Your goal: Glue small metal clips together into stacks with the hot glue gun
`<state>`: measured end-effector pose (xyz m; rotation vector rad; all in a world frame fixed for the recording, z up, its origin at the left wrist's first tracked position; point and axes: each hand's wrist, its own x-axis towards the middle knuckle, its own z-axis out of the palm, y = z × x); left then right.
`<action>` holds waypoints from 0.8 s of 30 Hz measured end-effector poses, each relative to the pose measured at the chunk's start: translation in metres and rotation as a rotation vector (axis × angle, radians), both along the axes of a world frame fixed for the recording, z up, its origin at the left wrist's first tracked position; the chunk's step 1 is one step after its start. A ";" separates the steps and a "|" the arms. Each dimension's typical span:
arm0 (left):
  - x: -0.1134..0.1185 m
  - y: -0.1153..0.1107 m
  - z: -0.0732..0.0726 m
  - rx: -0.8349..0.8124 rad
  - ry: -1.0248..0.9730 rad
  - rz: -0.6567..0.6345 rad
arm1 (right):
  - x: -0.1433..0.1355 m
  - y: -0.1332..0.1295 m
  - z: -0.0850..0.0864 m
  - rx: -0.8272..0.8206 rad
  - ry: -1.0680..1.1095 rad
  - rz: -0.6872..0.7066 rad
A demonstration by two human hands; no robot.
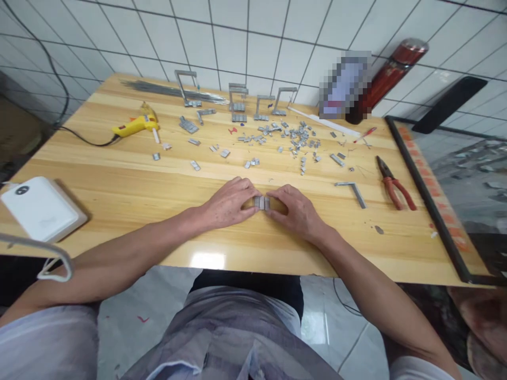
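Note:
Low over the front middle of the wooden table, my left hand [233, 203] and my right hand [295, 211] face each other. Between their thumbs and forefingers are small flat grey pieces [262, 202], lined up side by side. My left fingers pinch the left end and my right fingers pinch the right end. Whether the pieces are joined cannot be made out. Beyond the hands lie a loose pair of similar grey pieces [252, 163] and a heap of small grey bits [303, 136].
Small grey frames [185, 88] stand along the back. A yellow glue gun [137, 125] lies left, a white box-shaped device [41, 208] nearer. Red-handled pliers [394, 187] and an L-shaped grey piece [355, 192] lie right. A red flask [390, 79] leans on the tiled wall.

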<state>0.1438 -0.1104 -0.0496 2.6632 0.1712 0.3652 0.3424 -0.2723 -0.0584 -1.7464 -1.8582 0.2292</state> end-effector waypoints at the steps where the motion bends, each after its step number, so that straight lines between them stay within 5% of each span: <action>1: 0.000 0.000 0.000 0.000 0.001 0.002 | 0.000 0.000 0.000 0.008 0.000 0.003; 9: 0.003 0.000 -0.001 -0.068 -0.063 0.037 | 0.005 0.003 -0.002 0.026 0.015 0.001; 14: 0.003 0.020 0.015 -0.160 -0.309 0.214 | 0.003 0.003 -0.002 0.058 0.038 -0.055; 20: -0.010 0.086 0.045 -0.191 -0.331 0.480 | 0.002 0.004 -0.004 0.107 0.065 -0.120; 24: -0.045 0.150 0.055 0.124 -0.191 0.779 | 0.003 0.006 -0.004 0.124 0.072 -0.119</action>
